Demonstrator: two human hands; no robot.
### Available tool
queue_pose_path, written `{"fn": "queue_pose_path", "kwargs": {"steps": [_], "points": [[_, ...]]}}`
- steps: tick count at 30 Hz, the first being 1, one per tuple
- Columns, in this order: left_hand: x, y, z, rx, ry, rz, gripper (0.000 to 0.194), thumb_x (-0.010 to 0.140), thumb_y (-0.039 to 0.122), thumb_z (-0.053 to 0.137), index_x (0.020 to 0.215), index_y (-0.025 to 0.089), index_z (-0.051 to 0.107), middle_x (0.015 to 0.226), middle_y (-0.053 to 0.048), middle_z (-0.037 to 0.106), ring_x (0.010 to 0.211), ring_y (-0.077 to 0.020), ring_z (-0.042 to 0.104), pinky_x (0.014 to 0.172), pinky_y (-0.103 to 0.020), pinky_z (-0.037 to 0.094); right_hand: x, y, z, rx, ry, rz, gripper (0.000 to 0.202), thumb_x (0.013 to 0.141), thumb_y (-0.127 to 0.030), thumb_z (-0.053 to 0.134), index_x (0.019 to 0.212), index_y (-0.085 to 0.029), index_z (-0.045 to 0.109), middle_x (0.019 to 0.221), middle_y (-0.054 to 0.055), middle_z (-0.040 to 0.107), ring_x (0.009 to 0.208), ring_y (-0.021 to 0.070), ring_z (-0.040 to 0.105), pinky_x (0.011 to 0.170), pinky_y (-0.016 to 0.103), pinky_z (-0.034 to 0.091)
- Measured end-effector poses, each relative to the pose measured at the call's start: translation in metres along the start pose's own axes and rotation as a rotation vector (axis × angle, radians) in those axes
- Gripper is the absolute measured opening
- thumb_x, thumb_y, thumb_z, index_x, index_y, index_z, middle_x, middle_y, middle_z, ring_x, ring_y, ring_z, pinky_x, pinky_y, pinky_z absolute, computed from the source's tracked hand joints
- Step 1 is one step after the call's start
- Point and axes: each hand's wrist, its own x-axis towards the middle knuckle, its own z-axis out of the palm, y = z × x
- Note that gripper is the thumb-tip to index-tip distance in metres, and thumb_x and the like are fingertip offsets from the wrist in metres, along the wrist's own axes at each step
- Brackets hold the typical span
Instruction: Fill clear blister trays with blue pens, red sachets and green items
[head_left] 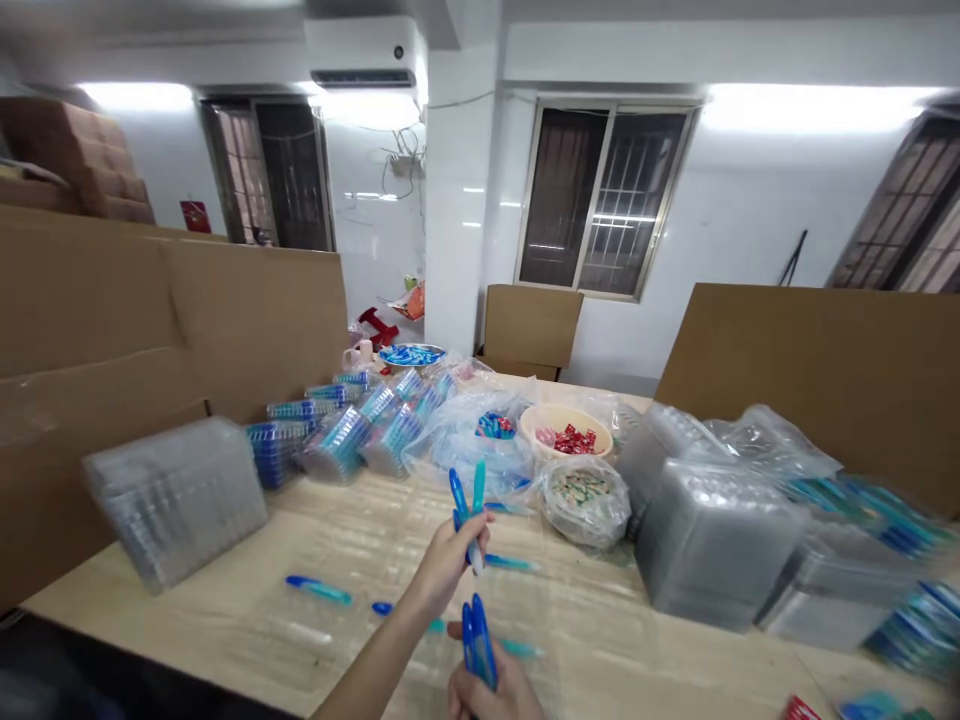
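In the head view, the left hand (pixel 450 555) is gripping slim blue and teal pen-shaped plastic sticks (pixel 478 485) above the pale wooden tabletop (pixel 600 650), and the right hand (pixel 501 690) is clasping glossy blue ones (pixel 481 645) nearer the body. I'm judging them light, stiff and probably slippery, mid-barrel being the surest hold

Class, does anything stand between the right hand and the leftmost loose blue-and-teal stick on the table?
Yes: in this view, the left forearm crosses between the right hand and that stick.
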Motion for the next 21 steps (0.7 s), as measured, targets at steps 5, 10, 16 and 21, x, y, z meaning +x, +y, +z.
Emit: {"fn": "queue_pose_path", "kwargs": {"steps": [5, 10, 16, 21], "points": [[-0.051, 0.005, -0.012, 0.147, -0.348, -0.217, 0.035, 0.064, 0.047, 0.062, 0.076, 0.014, 0.059, 0.05, 0.007, 0.046, 0.036, -0.0053, 0.037, 0.038, -0.02, 0.024, -0.045, -0.035, -0.001, 0.194, 0.34, -0.119, 0.069, 0.06, -0.069, 0.074, 0.1, -0.015, 0.057, 0.041, -0.011, 0.041, 0.032, 0.0027, 0.03, 0.035, 0.015, 0.02], [-0.112, -0.02, -0.011, 0.323, -0.608, -0.416, 0.018, 0.069, 0.033, 0.053, 0.065, 0.015, 0.054, 0.05, 0.005, 0.049, 0.033, -0.0047, 0.037, 0.033, -0.019, 0.023, -0.072, -0.034, 0.01, 0.217, 0.4, -0.069, 0.061, 0.048, -0.066, 0.081, 0.07, -0.017, 0.053, 0.04, -0.008, 0.046, 0.033, 0.0042, 0.038, 0.034, 0.015, 0.025], [-0.151, -0.052, -0.022, 0.344, -0.652, -0.49, 0.016, 0.071, 0.03, 0.055, 0.078, 0.017, 0.049, 0.057, 0.005, 0.052, 0.04, -0.0069, 0.048, 0.033, -0.015, 0.033, -0.105, -0.008, 0.025, 0.174, 0.426, 0.022, 0.058, 0.047, -0.065, 0.081, 0.056, -0.017, 0.051, 0.035, -0.007, 0.044, 0.028, 0.0043, 0.038, 0.031, 0.016, 0.023], [-0.167, -0.057, -0.016, 0.218, -0.59, -0.402, 0.048, 0.072, 0.055, 0.064, 0.099, 0.02, 0.044, 0.069, 0.003, 0.055, 0.057, -0.0126, 0.06, 0.039, -0.02, 0.048, -0.119, -0.007, 0.031, 0.3, 0.542, -0.03, 0.056, 0.048, -0.064, 0.08, 0.056, -0.018, 0.049, 0.034, -0.008, 0.043, 0.025, 0.0063, 0.038, 0.028, 0.017, 0.026]]}}
